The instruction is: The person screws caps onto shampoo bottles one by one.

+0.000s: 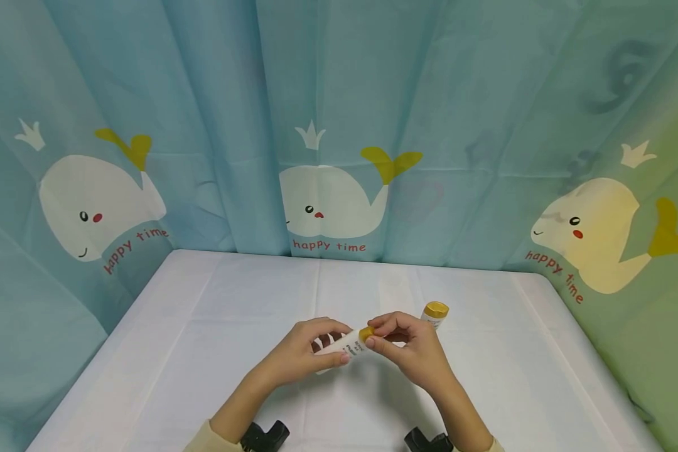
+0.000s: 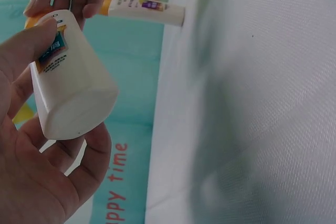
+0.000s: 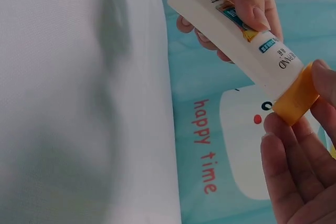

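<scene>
My left hand (image 1: pixel 299 351) grips a white bottle (image 1: pixel 344 346), which is tilted above the table. In the left wrist view its flat base faces the camera, and the thumb presses near the teal label. My right hand (image 1: pixel 414 353) pinches the gold cap (image 3: pixel 296 97) between thumb and fingers. That cap sits at the bottle's end; whether it is loose or tight cannot be told. Behind the right hand, a second white bottle (image 2: pixel 149 10) with a gold cap stands upright on the table, partly hidden in the head view.
A white cloth covers the table (image 1: pixel 248 295). Blue-green curtains (image 1: pixel 226 125) printed with whales hang along its back and sides. Black devices (image 1: pixel 268 436) are at both wrists, near the front of the head view.
</scene>
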Motion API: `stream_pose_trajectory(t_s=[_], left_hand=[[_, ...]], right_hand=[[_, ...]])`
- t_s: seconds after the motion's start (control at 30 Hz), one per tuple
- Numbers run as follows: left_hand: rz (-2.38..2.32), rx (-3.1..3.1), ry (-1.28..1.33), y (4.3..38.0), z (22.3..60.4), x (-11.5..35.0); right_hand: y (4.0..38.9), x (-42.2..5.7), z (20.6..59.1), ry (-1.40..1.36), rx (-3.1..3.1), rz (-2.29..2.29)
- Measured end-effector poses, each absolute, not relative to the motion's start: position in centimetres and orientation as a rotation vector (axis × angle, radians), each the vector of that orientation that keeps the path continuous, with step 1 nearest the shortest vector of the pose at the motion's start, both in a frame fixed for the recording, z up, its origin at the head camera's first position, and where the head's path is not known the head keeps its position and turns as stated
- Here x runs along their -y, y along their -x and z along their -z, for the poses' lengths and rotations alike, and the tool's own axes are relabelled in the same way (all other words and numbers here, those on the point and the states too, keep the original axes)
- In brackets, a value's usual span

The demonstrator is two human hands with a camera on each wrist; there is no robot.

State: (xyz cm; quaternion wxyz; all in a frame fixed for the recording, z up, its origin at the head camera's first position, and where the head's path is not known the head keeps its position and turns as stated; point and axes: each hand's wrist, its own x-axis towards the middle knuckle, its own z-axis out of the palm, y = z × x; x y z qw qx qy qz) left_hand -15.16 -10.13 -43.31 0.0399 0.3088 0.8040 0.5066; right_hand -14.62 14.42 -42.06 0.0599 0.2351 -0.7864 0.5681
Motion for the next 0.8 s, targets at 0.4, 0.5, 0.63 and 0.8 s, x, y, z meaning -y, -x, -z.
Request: stream_pose_trajectory(t_s=[0.4, 0.5, 0.63, 0.8], left_hand=[[-1.518, -2.555, -0.873, 15.2, 43.3, 10.3], [-1.517, -2.493, -0.833, 15.2, 43.2, 10.5], [-1.585, -2.239, -0.903, 15.4, 43.4, 10.9], [-1.669, -1.874, -1.000, 15.7, 43.8, 11.2]], right_hand=[[14.5, -14.6, 42.0, -0.829, 2.299, -1.790], [14.6, -14.8, 42.1, -0.886, 2.287, -1.807], [14.9, -15.0, 42.2, -1.015, 2.277, -1.753], [14.8, -15.1, 42.2, -1.247, 2.196, -1.792]])
